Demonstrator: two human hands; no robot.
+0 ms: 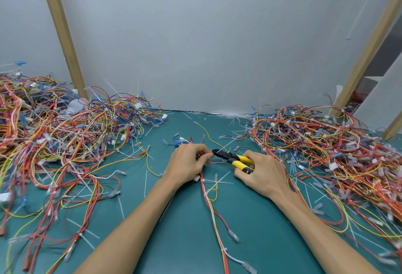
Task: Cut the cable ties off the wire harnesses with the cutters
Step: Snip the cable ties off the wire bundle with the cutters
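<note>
Between the hands over the green worktop (187, 230), left hand (188, 163) pinching a wire harness (208, 197), right hand (264, 174) gripping yellow-handled cutters (233, 158), blades at the pinched wires.

Plain pale grey wall (217, 34) at back, soft even light, no hard shadows. Teal mat (189, 230) covers tabletop. Wooden post (63, 36) leans at L, 2nd wooden post (369, 45) at R, dark gap (387, 56) beyond it.
</note>
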